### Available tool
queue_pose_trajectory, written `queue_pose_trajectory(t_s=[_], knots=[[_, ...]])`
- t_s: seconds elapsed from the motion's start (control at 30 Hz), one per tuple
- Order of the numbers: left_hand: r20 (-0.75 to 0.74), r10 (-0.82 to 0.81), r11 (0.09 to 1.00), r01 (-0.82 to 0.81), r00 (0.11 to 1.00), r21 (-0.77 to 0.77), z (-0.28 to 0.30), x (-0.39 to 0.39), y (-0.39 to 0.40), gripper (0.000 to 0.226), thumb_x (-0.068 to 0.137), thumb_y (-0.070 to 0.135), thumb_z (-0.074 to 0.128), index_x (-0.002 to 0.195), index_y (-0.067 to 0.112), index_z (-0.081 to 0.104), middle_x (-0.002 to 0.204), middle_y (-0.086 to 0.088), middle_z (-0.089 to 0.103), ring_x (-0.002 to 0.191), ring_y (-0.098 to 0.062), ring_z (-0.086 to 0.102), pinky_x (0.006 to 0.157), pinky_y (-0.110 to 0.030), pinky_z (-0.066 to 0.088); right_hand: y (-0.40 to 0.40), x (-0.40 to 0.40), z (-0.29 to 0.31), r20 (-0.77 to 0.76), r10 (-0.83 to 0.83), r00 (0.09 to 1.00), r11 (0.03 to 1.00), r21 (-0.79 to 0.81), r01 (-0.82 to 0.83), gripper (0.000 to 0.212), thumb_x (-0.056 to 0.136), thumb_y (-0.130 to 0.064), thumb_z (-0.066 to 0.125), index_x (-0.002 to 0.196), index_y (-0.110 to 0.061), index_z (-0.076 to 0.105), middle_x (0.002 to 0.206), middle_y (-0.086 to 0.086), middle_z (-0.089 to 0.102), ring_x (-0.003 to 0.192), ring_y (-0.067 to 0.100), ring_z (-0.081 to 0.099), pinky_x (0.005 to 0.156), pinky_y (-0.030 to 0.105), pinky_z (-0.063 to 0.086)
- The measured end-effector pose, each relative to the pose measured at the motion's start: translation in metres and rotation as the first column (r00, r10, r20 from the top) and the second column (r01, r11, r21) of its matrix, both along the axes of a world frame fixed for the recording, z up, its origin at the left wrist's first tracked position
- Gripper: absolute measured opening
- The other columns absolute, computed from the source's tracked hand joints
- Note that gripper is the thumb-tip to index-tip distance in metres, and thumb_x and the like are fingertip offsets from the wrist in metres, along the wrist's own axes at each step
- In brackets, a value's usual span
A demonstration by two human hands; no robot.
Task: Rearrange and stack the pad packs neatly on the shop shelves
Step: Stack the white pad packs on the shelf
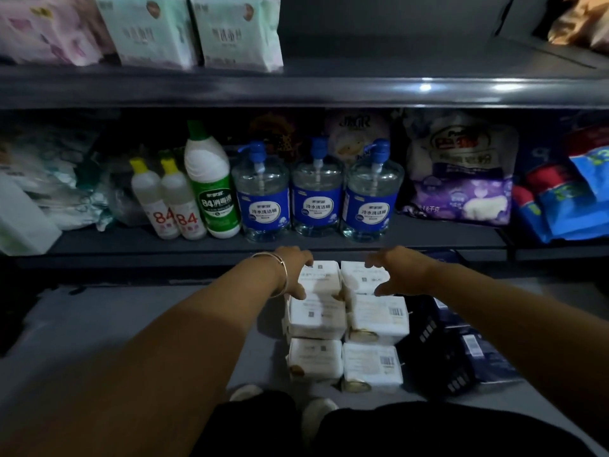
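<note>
White pad packs (346,328) lie in two columns on the bottom shelf (164,324), in several rows running away from me. My left hand (293,268) hovers spread over the far left pack (321,278), thumb near its front edge. Over the far right pack (362,277) my right hand (393,267) is spread the same way. Whether the fingers touch the packs, I cannot tell. Neither hand grips anything. Dark blue packs (461,354) lie to the right of the white ones. More pad packs (194,28), pink and pale green, stand on the top shelf.
The middle shelf holds white 84 disinfectant bottles (171,206), a green one (211,192), three blue-labelled pump bottles (316,196), a purple detergent bag (461,173) and blue bags (566,196). Its front edge (263,249) overhangs just beyond my hands. My shoes (316,420) are below.
</note>
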State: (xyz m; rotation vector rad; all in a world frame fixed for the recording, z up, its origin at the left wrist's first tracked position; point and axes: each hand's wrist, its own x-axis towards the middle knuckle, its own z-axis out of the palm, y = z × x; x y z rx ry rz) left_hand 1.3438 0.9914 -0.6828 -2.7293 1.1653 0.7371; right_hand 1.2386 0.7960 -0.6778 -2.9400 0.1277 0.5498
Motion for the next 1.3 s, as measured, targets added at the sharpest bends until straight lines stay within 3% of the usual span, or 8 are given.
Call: queue_pose_trajectory(t_s=[0.4, 0.6, 0.7, 0.9, 1.03, 1.17, 1.23, 1.3], knots=[[0.028, -0.145, 0.938, 0.128, 0.989, 0.321, -0.053, -0.014, -0.054, 0.094, 0.070, 0.037, 0.080, 0.142, 0.011, 0.026, 0.148, -0.011, 0.026, 0.136, -0.029, 0.025, 0.108, -0.047, 0.030, -0.039, -0.021, -0.084, -0.194, 0.104, 0.976, 0.960, -0.238, -0.150, 0.091, 0.072, -0.051, 0.072, 0.142, -0.015, 0.028, 0.140, 0.008, 0.037, 0.128, 0.027, 0.036, 0.105, 0.042, 0.033], [0.161, -0.224, 0.925, 0.157, 0.961, 0.345, -0.095, -0.027, -0.053, 0.087, 0.067, 0.045, 0.078, 0.135, 0.014, 0.032, 0.134, -0.006, 0.036, 0.122, -0.024, 0.036, 0.099, -0.040, 0.036, -0.038, -0.025, -0.115, -0.082, 0.085, 0.993, 0.966, -0.239, -0.102, 0.099, 0.072, -0.050, 0.073, 0.145, -0.012, 0.018, 0.145, 0.009, 0.030, 0.129, 0.028, 0.033, 0.107, 0.042, 0.031], [0.195, -0.240, 0.934, 0.172, 0.951, 0.314, -0.109, -0.038, -0.061, 0.085, 0.069, 0.038, 0.079, 0.136, 0.014, 0.031, 0.133, -0.006, 0.038, 0.121, -0.023, 0.038, 0.098, -0.038, 0.036, -0.032, -0.028, -0.125, 0.022, 0.081, 0.996, 0.971, -0.229, -0.074, 0.084, 0.079, -0.045, 0.067, 0.142, -0.010, 0.023, 0.141, 0.011, 0.035, 0.125, 0.028, 0.036, 0.104, 0.041, 0.034], [0.059, -0.147, 0.948, 0.124, 0.987, 0.292, -0.097, -0.030, -0.068, 0.072, 0.069, 0.023, 0.077, 0.128, 0.015, 0.038, 0.122, -0.005, 0.048, 0.109, -0.022, 0.046, 0.087, -0.033, 0.041, -0.040, -0.018, -0.109, -0.018, -0.073, 0.997, 0.989, 0.131, 0.075, 0.075, 0.071, -0.042, 0.076, 0.130, -0.012, 0.040, 0.127, 0.006, 0.045, 0.115, 0.021, 0.042, 0.098, 0.031, 0.041], [-0.156, 0.037, 0.972, 0.001, 0.987, 0.236, -0.056, 0.001, -0.060, 0.068, 0.065, 0.030, 0.078, 0.122, 0.020, 0.043, 0.116, -0.002, 0.057, 0.097, -0.018, 0.054, 0.085, -0.033, 0.049, -0.054, -0.015, -0.069, -0.081, -0.211, 0.974, 0.897, 0.381, 0.226, 0.055, 0.065, -0.026, 0.084, 0.108, -0.013, 0.053, 0.112, 0.002, 0.055, 0.095, 0.015, 0.053, 0.079, 0.023, 0.049], [-0.320, 0.118, 0.983, -0.065, 0.940, 0.170, 0.000, 0.014, -0.055, 0.058, 0.067, 0.025, 0.079, 0.117, 0.023, 0.050, 0.111, 0.001, 0.063, 0.099, -0.019, 0.063, 0.088, -0.041, 0.054, -0.066, -0.012, -0.014, -0.089, -0.212, 0.973, 0.837, 0.498, 0.228, 0.036, 0.066, -0.023, 0.084, 0.083, -0.025, 0.053, 0.086, -0.010, 0.056, 0.077, 0.007, 0.050, 0.058, 0.008, 0.039], [-0.367, 0.146, 0.985, -0.100, 0.919, 0.141, 0.028, 0.015, -0.055, 0.053, 0.070, 0.021, 0.078, 0.115, 0.023, 0.052, 0.107, 0.001, 0.066, 0.096, -0.019, 0.066, 0.086, -0.041, 0.056, -0.068, -0.009, 0.014, -0.069, -0.226, 0.972, 0.807, 0.545, 0.227, 0.033, 0.065, -0.021, 0.085, 0.083, -0.022, 0.056, 0.087, -0.008, 0.061, 0.081, 0.012, 0.057, 0.065, 0.013, 0.048], [-0.376, 0.171, 0.985, -0.146, 0.911, 0.092, 0.054, 0.015, -0.054, 0.048, 0.069, 0.019, 0.078, 0.112, 0.022, 0.056, 0.103, 0.000, 0.068, 0.092, -0.019, 0.068, 0.083, -0.042, 0.057, -0.072, -0.008, 0.041, -0.030, -0.252, 0.967, 0.792, 0.567, 0.224, 0.037, 0.064, -0.017, 0.085, 0.094, -0.010, 0.064, 0.098, 0.004, 0.068, 0.091, 0.022, 0.064, 0.083, 0.032, 0.054]])
